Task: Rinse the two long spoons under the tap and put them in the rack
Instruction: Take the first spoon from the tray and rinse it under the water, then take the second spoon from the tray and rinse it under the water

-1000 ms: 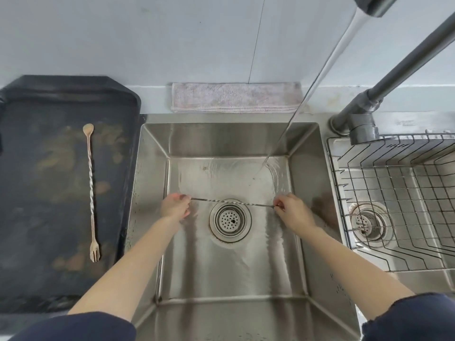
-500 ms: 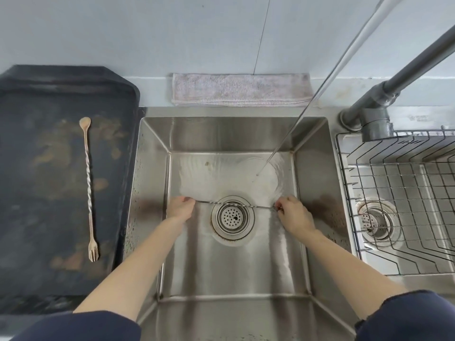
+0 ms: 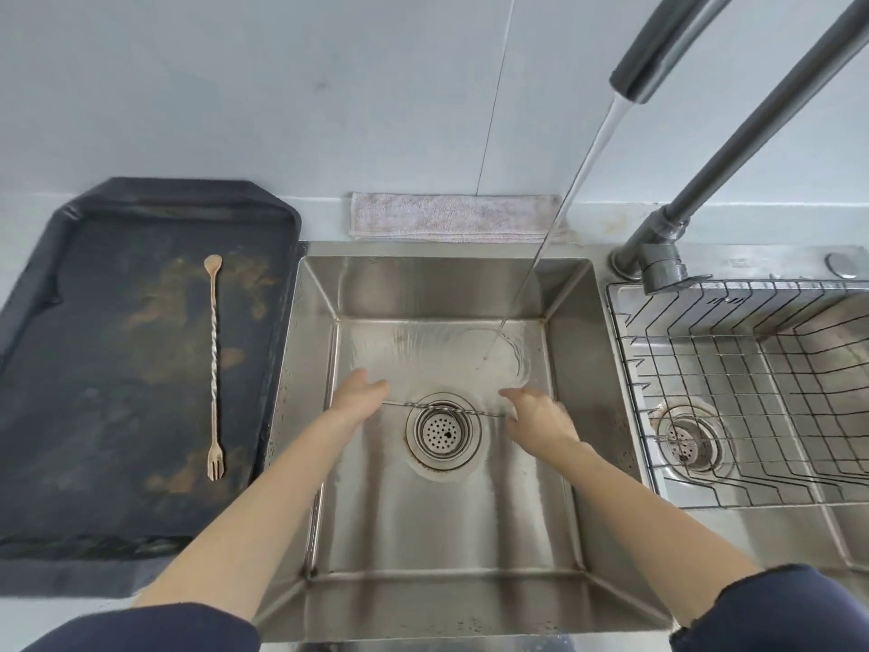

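A thin twisted metal spoon (image 3: 444, 408) stretches level across the drain (image 3: 443, 430) inside the left sink (image 3: 425, 289). My left hand (image 3: 358, 395) holds its left end and my right hand (image 3: 541, 416) its right end, with the fingers of both hands stretched forward. The tap spout (image 3: 635, 82) pours a slanted stream of water (image 3: 564, 214) that lands on the sink floor just behind the spoon, nearer my right hand. The second long spoon (image 3: 214, 364), with a beige bowl and a fork end, lies lengthwise on the black tray (image 3: 117, 416) at left. The wire rack (image 3: 752, 392) sits in the right sink.
A folded grey towel (image 3: 454, 218) lies on the ledge behind the sink. The tap's grey pipe (image 3: 752, 134) rises from its base (image 3: 653, 265) at the rack's back left corner. A second drain (image 3: 691, 440) shows beneath the rack.
The fingers of both hands have uncurled and now point forward, while the spoon stays over the drain. The view has tilted upward, which brings the spout into sight.
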A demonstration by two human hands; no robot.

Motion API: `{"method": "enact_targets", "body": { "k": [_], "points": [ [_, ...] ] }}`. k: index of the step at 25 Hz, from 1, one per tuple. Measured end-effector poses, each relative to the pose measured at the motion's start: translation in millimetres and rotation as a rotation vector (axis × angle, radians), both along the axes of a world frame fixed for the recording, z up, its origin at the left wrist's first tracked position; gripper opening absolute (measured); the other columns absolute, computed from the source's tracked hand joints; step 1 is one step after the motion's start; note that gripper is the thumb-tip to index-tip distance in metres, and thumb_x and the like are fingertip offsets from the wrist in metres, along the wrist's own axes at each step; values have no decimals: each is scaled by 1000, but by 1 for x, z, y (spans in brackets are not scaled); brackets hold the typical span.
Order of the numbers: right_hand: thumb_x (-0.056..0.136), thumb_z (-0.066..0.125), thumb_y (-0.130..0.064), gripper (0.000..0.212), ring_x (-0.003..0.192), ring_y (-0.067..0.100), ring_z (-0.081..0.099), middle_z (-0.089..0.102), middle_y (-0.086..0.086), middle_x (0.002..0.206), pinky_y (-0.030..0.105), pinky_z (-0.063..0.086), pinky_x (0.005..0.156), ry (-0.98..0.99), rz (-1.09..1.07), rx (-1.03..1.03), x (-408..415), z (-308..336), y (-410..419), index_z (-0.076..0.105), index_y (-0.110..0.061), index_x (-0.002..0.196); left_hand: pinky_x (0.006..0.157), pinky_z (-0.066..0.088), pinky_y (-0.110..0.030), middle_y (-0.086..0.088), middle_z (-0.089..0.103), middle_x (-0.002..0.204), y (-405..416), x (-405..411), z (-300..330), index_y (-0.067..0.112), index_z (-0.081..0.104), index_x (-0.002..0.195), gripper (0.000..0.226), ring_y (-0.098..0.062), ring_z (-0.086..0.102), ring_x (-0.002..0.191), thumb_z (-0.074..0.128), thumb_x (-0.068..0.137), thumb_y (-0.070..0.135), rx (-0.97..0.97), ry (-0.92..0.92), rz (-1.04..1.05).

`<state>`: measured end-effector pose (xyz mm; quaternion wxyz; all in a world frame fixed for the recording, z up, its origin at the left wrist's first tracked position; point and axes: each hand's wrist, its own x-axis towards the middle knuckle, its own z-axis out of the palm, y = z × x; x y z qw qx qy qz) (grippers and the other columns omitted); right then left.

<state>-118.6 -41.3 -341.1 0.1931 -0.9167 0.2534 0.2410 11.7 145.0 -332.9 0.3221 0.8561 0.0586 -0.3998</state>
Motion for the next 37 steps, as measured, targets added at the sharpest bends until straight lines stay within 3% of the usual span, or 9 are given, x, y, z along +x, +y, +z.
{"method": "enact_targets", "body": {
  "k": [5, 8, 11, 18, 24, 32, 37],
  "points": [
    [93, 50, -22, 56, 145, 24, 16, 29, 7, 152, 49, 21, 115, -43, 74, 51, 12, 44, 26, 27, -19, 144, 106, 32, -31, -20, 37, 145, 0, -5, 48, -2, 31, 137, 49, -31, 39, 133, 42, 92, 15, 11, -165, -230],
    [91, 52, -25, 57, 142, 24, 23, 28, 8, 153, 47, 24, 114, -127, 100, 72, 26, 73, 40, 29, -18, 143, 106, 33, -32, -19, 36, 147, 12, -5, 76, -2, 29, 139, 50, -31, 39, 134, 42, 93, 14, 22, -279, -350],
    [91, 51, -24, 50, 134, 28, 37, 42, 10, 146, 42, 31, 110, -223, 110, 104, 41, 97, 58, 38, -15, 139, 104, 35, -34, -20, 38, 145, 35, -1, 95, 4, 32, 139, 51, -31, 39, 132, 45, 92, 17, 57, -402, -408],
    [91, 51, -17, 39, 124, 28, 50, 57, 13, 132, 36, 40, 104, -369, 139, 247, 82, 125, 117, 50, -9, 129, 103, 42, -44, -17, 44, 137, 106, 16, 107, 9, 36, 135, 48, -34, 49, 121, 47, 92, 25, 193, -518, -310],
    [92, 45, -14, 36, 120, 29, 53, 63, 11, 125, 31, 43, 100, -326, 126, 368, 117, 126, 174, 55, -12, 126, 99, 40, -44, -11, 53, 128, 142, 25, 96, 13, 46, 123, 42, -29, 53, 115, 50, 90, 38, 410, -569, -288],
    [95, 45, -16, 36, 125, 29, 49, 57, 15, 131, 34, 38, 107, -237, -39, 552, 145, 103, 224, 49, -6, 130, 82, 48, -37, -11, 62, 112, 153, 28, 71, 8, 51, 110, 38, -30, 60, 101, 56, 87, 37, 321, -464, -159],
    [92, 44, -8, 33, 121, 32, 53, 60, 19, 126, 40, 42, 109, -213, -199, 675, 149, 91, 234, 54, -2, 123, 82, 50, -37, -16, 65, 110, 150, 33, 67, 8, 59, 106, 25, -35, 60, 100, 55, 88, 25, 308, -447, -107]
  ]
}}
